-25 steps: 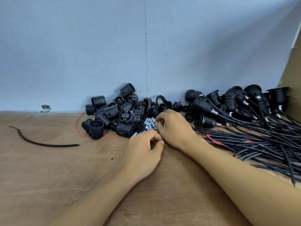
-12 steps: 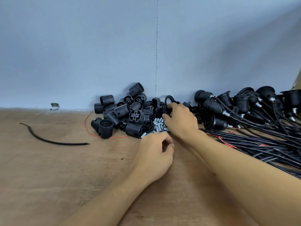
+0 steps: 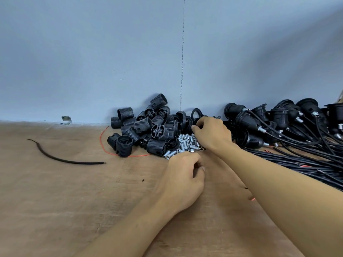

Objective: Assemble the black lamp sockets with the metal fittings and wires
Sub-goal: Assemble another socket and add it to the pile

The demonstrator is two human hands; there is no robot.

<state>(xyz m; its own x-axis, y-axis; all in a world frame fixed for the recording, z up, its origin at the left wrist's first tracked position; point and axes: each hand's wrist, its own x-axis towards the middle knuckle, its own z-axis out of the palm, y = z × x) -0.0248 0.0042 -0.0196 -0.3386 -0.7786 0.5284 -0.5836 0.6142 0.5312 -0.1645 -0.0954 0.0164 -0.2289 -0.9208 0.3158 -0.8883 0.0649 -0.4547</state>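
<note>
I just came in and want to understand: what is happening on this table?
A person works bare-handed at a wooden table. Both hands are at a heap of metal fittings: the left hand at its near edge, the right hand over its far side. Loose black socket shells lie left of it, wired sockets right. What either hand holds is hidden.

We cannot tell what, if anything, the left hand point(image 3: 182, 175) holds: its palm faces away. The right hand point(image 3: 211, 134) buries its fingertips among black rings point(image 3: 195, 113). The wire bundle point(image 3: 306, 160) runs off the right edge.
</note>
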